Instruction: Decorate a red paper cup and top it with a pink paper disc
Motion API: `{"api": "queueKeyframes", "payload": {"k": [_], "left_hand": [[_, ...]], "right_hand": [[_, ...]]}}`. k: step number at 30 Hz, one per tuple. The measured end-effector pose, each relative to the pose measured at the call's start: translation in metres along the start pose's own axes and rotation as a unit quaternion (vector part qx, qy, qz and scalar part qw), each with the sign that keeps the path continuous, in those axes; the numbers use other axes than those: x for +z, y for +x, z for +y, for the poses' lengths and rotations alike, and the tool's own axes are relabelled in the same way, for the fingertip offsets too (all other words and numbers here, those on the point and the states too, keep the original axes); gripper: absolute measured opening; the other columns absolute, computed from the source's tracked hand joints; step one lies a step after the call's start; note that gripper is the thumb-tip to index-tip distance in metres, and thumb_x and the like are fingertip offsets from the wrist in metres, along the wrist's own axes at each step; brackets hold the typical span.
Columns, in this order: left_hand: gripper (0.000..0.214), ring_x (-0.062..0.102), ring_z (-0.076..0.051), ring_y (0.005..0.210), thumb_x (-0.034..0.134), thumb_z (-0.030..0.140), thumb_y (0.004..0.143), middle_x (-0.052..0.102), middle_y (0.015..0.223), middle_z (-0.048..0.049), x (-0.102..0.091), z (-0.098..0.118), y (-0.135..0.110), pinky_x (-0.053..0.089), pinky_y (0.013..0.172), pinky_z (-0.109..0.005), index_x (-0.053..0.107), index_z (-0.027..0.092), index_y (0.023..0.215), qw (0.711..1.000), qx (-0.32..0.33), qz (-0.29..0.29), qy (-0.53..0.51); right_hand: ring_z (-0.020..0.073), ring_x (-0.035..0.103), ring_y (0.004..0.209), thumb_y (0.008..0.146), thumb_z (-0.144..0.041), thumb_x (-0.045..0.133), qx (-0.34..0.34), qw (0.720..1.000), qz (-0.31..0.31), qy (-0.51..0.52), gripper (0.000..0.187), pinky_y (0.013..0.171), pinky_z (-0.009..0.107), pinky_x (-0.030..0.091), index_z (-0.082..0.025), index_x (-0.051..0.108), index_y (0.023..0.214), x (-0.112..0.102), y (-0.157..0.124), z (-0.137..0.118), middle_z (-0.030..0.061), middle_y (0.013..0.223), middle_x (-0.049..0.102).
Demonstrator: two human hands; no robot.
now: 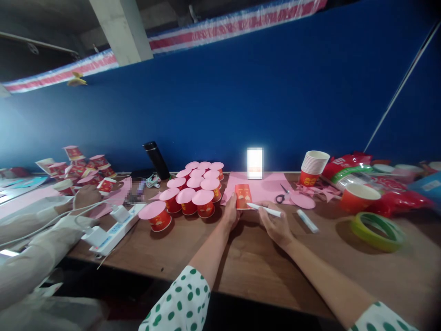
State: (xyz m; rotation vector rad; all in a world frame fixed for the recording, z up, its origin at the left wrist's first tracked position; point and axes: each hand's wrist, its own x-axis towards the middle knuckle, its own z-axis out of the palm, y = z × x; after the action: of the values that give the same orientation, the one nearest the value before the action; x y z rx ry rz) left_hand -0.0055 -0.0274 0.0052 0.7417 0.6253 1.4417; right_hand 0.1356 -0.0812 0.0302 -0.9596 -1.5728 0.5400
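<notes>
I had the left hand (pixel 234 212) curled narrowly around the left edge of a red cup (pixel 243 193), with most of its fingers lost to me behind it. The right hand (pixel 275 225) was closed in a writing grip on a white pen (pixel 270 210). The cup sat at one o'clock from the left palm and at ten from the right, its printed face towards me. The pen's tip overlapped the cup's lower right side in my view; I could not tell whether it touched.

With the cup as my clock's centre, a roll of tape (pixel 370 240) lay on the table (pixel 248 262) between three and four o'clock, and a white stick (pixel 308 221) lay nearer at four. Between eight and nine ran a power strip (pixel 119 230), with a co-worker's hand (pixel 87 197) past it. Scissors (pixel 280 198) rested near three. Cups topped with pink discs (pixel 198 197) crowded nine to ten. Farther off, a pink sheet (pixel 272 181) spread from twelve to one, a lit phone (pixel 255 163) stood upright near one, and stacked cups (pixel 312 170) rose at two.
</notes>
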Motion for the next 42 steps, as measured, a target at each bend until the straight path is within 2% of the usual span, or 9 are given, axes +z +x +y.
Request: {"api": "queueKeyframes", "payload": {"k": [6,13,20,33,42], "left_hand": [[0.036,0.066,-0.022,0.095,0.057,0.042,0.082,0.071,0.092,-0.0100,0.0014,0.0032,-0.0013,0.049,0.089,-0.033,0.063,0.012,0.100,1.000,-0.008,0.008,-0.026],[0.032,0.065,-0.021,0.096,0.056,0.042,0.084,0.071,0.091,-0.0095,0.0016,0.0044,-0.0007,0.050,0.088,-0.033,0.064,0.013,0.095,0.999,-0.017,0.029,-0.037],[0.029,0.065,-0.020,0.097,0.053,0.039,0.086,0.071,0.090,-0.0088,0.0068,0.0085,-0.0029,0.049,0.090,-0.032,0.064,0.014,0.096,0.997,-0.029,0.044,-0.048],[0.034,0.064,-0.022,0.099,0.054,0.043,0.084,0.071,0.096,-0.0107,0.0028,0.0047,-0.0011,0.049,0.091,-0.034,0.064,0.013,0.096,0.998,-0.028,0.036,-0.040],[0.035,0.065,-0.022,0.099,0.052,0.044,0.085,0.071,0.095,-0.0100,-0.0011,0.0012,0.0011,0.049,0.092,-0.036,0.064,0.014,0.099,0.999,-0.021,0.022,-0.032]], "right_hand": [[0.0151,0.058,0.062,0.086,-0.033,0.050,0.011,1.000,0.026,0.001,0.021,0.057,0.025,0.046,-0.017,0.063,0.086,-0.0002,-0.0002,-0.0027,0.0023,0.066,0.062],[0.0147,0.057,0.060,0.085,-0.033,0.048,0.007,1.000,-0.002,-0.005,0.022,0.055,0.024,0.045,-0.017,0.063,0.083,-0.0015,0.0008,-0.0043,0.0028,0.067,0.063],[0.0146,0.056,0.061,0.086,-0.034,0.047,-0.004,0.999,0.021,-0.024,0.023,0.058,0.025,0.046,-0.017,0.062,0.085,-0.0029,0.0007,0.0011,0.0029,0.071,0.064],[0.0148,0.056,0.060,0.086,-0.034,0.048,0.019,1.000,-0.009,0.001,0.023,0.056,0.025,0.044,-0.017,0.063,0.084,-0.0014,0.0004,-0.0001,0.0028,0.069,0.064],[0.0143,0.055,0.057,0.086,-0.036,0.048,0.027,1.000,-0.005,0.014,0.024,0.052,0.024,0.043,-0.017,0.062,0.083,-0.0005,-0.0006,0.0037,0.0024,0.066,0.062]]}}
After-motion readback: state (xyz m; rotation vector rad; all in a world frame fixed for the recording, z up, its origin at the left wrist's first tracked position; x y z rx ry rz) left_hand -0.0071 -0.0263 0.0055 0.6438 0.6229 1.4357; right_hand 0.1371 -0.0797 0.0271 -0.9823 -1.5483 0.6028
